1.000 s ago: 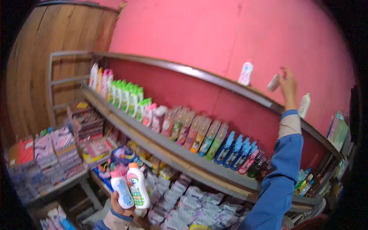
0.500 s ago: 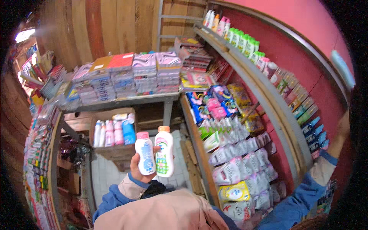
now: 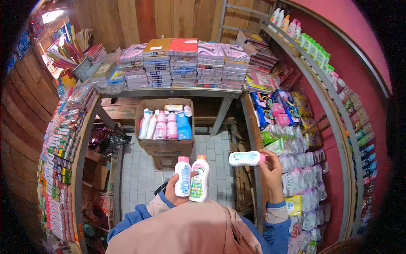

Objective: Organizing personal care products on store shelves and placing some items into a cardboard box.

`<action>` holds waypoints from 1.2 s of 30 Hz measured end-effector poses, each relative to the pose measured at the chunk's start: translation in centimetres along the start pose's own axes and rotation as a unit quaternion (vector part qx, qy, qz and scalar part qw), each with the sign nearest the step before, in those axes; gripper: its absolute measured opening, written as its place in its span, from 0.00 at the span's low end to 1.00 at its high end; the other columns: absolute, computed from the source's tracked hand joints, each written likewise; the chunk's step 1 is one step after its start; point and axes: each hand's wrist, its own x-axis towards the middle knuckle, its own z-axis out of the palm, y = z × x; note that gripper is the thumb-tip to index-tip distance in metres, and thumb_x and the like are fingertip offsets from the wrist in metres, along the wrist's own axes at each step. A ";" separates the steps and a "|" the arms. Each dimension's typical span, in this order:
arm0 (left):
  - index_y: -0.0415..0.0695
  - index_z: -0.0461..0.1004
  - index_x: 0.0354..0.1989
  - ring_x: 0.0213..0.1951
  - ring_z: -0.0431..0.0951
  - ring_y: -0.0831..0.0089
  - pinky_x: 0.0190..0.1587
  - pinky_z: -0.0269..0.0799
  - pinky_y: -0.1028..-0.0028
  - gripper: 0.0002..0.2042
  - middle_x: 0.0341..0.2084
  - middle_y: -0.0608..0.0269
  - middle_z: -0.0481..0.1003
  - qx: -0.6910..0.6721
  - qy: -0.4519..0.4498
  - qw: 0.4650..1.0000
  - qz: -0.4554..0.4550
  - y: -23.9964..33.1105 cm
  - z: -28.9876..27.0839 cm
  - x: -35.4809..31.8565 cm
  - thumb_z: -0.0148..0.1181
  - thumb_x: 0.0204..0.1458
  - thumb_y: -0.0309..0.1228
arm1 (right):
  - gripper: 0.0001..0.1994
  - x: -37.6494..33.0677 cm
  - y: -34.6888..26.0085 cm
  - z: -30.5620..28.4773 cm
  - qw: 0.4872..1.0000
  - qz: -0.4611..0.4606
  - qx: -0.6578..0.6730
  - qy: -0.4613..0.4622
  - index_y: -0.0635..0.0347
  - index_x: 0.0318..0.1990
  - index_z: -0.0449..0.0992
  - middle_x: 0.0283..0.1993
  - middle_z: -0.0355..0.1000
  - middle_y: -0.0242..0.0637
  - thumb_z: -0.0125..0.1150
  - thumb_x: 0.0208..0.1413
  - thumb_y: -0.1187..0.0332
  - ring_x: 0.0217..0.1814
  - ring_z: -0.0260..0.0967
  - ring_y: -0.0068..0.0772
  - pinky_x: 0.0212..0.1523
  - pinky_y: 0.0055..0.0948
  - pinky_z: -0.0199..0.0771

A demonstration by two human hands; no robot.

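Observation:
My left hand (image 3: 171, 194) is closed around two white plastic bottles held upright side by side in front of my chest. One bottle with a pink cap (image 3: 182, 178) has blue print on it. The other, a bottle with an orange cap (image 3: 199, 182), has a green-and-pink label, and a finger lies across it. To the right, my right hand (image 3: 272, 169) grips a third white bottle (image 3: 245, 158) by its pink cap end. That bottle is tilted nearly level, its base toward the left. Its label is too blurred to make out.
A cardboard box (image 3: 165, 146) of several bottles and cans stands ahead on a support. Behind it, a table (image 3: 169, 92) bears stacked books. Packaged goods fill the right lower shelf (image 3: 253, 139) and the left shelf (image 3: 86, 148). More bottles line the upper right shelf (image 3: 311, 63).
My right hand has come down and inward from the upper right shelf, bringing the third bottle. The view has swung left. My left hand keeps its hold on the two bottles.

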 end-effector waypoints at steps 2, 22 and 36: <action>0.41 0.61 0.57 0.57 0.62 0.42 0.59 0.56 0.46 0.37 0.55 0.40 0.61 -0.012 0.013 1.000 -0.005 2.6 -1.6 -0.9 0.55 0.43 0.57 | 0.17 0.9 2.3 3.6 1.000 -0.004 -0.021 0.006 0.62 0.50 0.70 0.49 0.67 0.33 0.57 0.50 0.79 0.48 0.66 0.21 0.45 0.18 0.67; 0.36 0.58 0.59 0.54 0.67 0.55 0.57 0.61 0.58 0.38 0.53 0.45 0.64 0.102 0.084 0.973 0.192 25.7 -13.0 -3.0 0.53 0.45 0.55 | 0.17 25.0 22.5 35.4 0.994 0.073 0.071 0.049 0.60 0.49 0.72 0.47 0.71 0.33 0.62 0.50 0.72 0.48 0.67 0.26 0.49 0.23 0.65; 0.41 0.55 0.62 0.57 0.64 0.56 0.59 0.59 0.58 0.34 0.56 0.48 0.62 0.113 0.014 0.993 0.023 26.9 -13.4 3.1 0.47 0.51 0.51 | 0.29 13.4 12.6 41.3 0.830 0.346 0.299 -0.318 0.54 0.64 0.52 0.54 0.65 0.39 0.55 0.58 0.65 0.55 0.64 0.29 0.52 0.30 0.67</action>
